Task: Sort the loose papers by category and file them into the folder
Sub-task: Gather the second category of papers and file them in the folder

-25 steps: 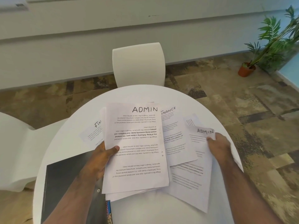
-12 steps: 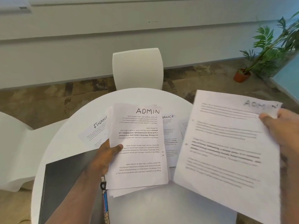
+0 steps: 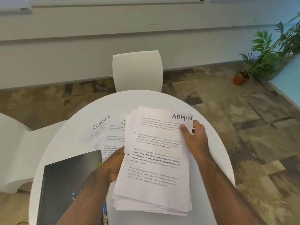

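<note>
A stack of white printed sheets (image 3: 155, 168) marked ADMIN is held over the round white table (image 3: 146, 98). My left hand (image 3: 113, 164) grips the stack's left edge from beneath. My right hand (image 3: 194, 137) pinches the top sheet's upper right corner, thumb on the paper beside the ADMIN heading. Two sheets marked FINANCE (image 3: 99, 133) lie flat on the table to the left, partly under the stack. A dark folder (image 3: 68, 184) lies closed at the table's near left, under my left forearm.
A white chair (image 3: 138, 70) stands behind the table, and another white seat (image 3: 14, 151) is at the left. A potted plant (image 3: 243, 75) sits on the patterned floor at the far right. Colourful items (image 3: 104, 213) peek from beside the folder.
My right hand carried the loose ADMIN sheet from the right and laid it on top of the stack in my left hand. The view shifted so the FINANCE sheets show more.
</note>
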{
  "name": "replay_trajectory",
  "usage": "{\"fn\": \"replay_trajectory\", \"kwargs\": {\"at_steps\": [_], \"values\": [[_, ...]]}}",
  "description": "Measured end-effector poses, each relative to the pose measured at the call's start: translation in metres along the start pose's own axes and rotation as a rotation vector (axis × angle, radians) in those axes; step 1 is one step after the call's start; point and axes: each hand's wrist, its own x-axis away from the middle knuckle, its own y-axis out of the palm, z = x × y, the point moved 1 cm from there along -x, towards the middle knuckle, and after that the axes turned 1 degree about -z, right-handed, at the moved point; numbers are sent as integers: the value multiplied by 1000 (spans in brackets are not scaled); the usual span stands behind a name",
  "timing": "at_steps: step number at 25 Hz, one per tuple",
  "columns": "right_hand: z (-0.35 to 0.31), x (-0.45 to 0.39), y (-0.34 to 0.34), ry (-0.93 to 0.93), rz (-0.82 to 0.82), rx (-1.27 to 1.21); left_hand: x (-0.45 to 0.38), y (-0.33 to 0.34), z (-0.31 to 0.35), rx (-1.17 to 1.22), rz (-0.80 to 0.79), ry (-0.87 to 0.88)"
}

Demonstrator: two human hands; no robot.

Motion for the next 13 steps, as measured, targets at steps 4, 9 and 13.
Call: {"fn": "replay_trajectory", "kwargs": {"at_steps": [4,9,13], "values": [[25,15,2,391,-399,-530,0,-4,-8,5,-20,-1],[52,38,4,384,-619,-498,-5,-11,-11,221,71,-13],[43,47,1,162,-389,-520,0,-9,4,-30,75,204]]}}
